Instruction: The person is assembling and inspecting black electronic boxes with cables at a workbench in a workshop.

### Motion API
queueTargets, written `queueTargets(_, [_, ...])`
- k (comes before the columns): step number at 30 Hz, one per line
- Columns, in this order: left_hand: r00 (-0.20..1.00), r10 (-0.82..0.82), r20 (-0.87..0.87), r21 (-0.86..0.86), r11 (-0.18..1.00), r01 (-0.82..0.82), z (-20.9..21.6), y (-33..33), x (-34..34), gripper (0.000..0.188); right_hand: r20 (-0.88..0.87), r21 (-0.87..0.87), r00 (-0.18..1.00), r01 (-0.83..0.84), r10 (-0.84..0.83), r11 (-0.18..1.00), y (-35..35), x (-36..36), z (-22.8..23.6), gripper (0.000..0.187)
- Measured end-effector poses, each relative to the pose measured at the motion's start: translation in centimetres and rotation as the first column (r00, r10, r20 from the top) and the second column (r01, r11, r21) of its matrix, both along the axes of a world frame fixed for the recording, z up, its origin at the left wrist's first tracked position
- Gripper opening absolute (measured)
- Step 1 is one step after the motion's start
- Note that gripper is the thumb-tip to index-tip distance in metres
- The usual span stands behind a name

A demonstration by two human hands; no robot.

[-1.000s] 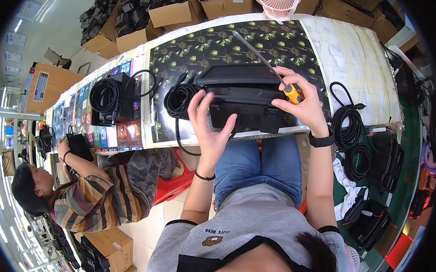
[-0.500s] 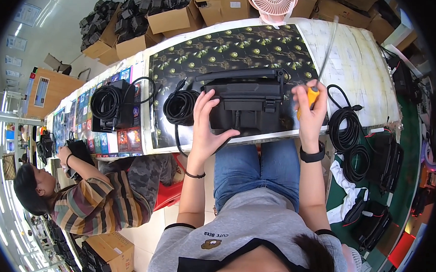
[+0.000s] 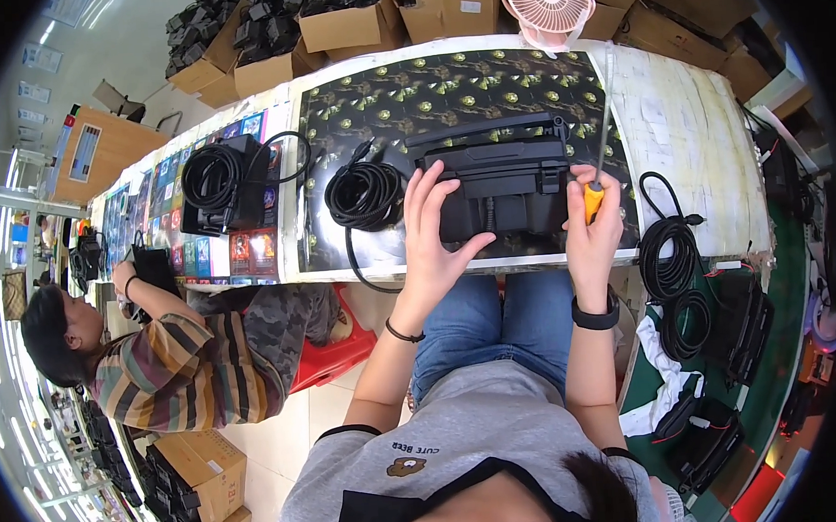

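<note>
A black plastic case [image 3: 513, 178] with a handle along its far side lies on the dark patterned mat [image 3: 362, 103]. My left hand [image 3: 435, 227] rests against its left end, thumb and fingers spread apart along it. Beside the right end, my right hand [image 3: 595, 238] is closed around the yellow handle of a screwdriver [image 3: 593, 200], whose long thin shaft points away from me. A coiled black cable [image 3: 364, 196] lies left of the case, and its loose part runs toward my left wrist.
Further left stands another black case [image 3: 239, 214] with coiled cable on it. More black cable [image 3: 668, 257] hangs at the right edge, near black cases [image 3: 743, 329] on a green surface. A pink fan [image 3: 548, 8] stands at the back. A person [image 3: 182, 354] sits working at left.
The case has shifted to the right across the mat, with my left hand moving along with it. My right hand has brought the screwdriver closer to the case's right end.
</note>
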State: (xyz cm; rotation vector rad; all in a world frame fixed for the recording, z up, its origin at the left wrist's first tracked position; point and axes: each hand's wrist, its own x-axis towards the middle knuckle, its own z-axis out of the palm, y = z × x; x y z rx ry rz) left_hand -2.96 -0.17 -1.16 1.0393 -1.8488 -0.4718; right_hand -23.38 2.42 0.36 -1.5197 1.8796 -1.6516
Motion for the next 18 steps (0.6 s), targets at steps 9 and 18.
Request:
queueTargets(9, [0.999, 0.027, 0.025, -0.025, 0.999, -0.026, -1.0, 0.4, -0.2, 0.080, 0.103, 0.080, 0.988, -0.126, 0.117, 0.989, 0.5, -0.5, 0.7, 0.014])
queueTargets(18, [1.000, 0.026, -0.006, 0.001, 1.000, -0.026, -1.1, 0.3, -0.2, 0.082, 0.541, -0.158, 0.783, -0.262, 0.306, 0.952, -1.7, -0.9, 0.5, 0.015])
